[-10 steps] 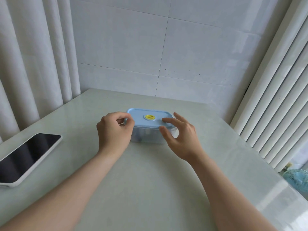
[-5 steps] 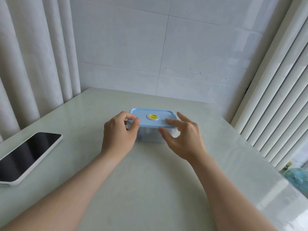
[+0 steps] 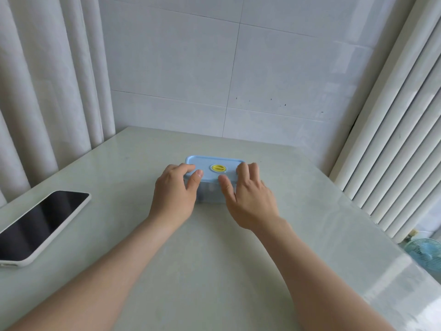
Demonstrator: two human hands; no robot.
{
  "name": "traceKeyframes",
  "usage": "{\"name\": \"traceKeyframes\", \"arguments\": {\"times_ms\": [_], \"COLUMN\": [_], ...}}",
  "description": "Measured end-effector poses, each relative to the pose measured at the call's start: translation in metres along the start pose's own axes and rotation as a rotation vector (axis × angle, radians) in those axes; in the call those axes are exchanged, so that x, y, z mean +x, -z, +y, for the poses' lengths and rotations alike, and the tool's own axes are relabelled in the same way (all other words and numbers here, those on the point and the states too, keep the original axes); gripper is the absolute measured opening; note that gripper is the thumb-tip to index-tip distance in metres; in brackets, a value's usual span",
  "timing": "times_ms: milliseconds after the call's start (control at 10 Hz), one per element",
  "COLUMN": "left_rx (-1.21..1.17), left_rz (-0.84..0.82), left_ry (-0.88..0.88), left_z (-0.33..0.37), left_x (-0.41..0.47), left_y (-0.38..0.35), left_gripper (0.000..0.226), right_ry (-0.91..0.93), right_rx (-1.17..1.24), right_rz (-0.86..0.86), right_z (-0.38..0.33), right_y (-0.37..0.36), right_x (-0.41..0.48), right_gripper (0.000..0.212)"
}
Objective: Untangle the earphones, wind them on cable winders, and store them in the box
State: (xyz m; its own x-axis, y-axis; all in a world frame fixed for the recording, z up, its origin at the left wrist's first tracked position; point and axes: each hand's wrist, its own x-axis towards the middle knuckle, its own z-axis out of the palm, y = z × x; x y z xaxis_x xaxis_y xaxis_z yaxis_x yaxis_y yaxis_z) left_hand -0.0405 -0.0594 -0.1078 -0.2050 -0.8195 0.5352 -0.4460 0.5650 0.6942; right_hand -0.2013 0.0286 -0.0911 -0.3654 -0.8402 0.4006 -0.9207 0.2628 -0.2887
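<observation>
A small clear box (image 3: 210, 192) with a light blue lid (image 3: 214, 161) and a yellow round valve (image 3: 218, 167) stands in the middle of the pale table (image 3: 214, 271). My left hand (image 3: 174, 194) grips the box's left end, with its fingers curled over the lid's edge and its thumb on top. Over at the right end, my right hand (image 3: 250, 197) rests its fingers on the lid, and its thumb lies along the front edge. No earphones or winders show, and the box's contents are too dim to make out.
A phone (image 3: 40, 223) in a white case lies face up at the table's left edge. Curtains hang on both sides and a tiled wall stands behind. A small blue fan (image 3: 424, 252) sits below the table's right edge.
My right hand has come down from hovering beside the lid onto its right end. The left hand has shifted slightly further onto the lid.
</observation>
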Motion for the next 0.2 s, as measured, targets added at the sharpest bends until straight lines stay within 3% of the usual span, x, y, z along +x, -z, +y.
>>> {"name": "traceKeyframes", "arguments": {"times_ms": [200], "left_rx": [0.223], "left_rz": [-0.085], "left_ry": [-0.021], "left_z": [0.0065], "left_x": [-0.0116], "left_y": [-0.0113], "left_gripper": [0.058], "right_ry": [-0.022], "right_rx": [-0.026], "right_rz": [0.068], "right_z": [-0.0018], "right_y": [-0.0085], "right_x": [-0.0072], "right_gripper": [0.055]}}
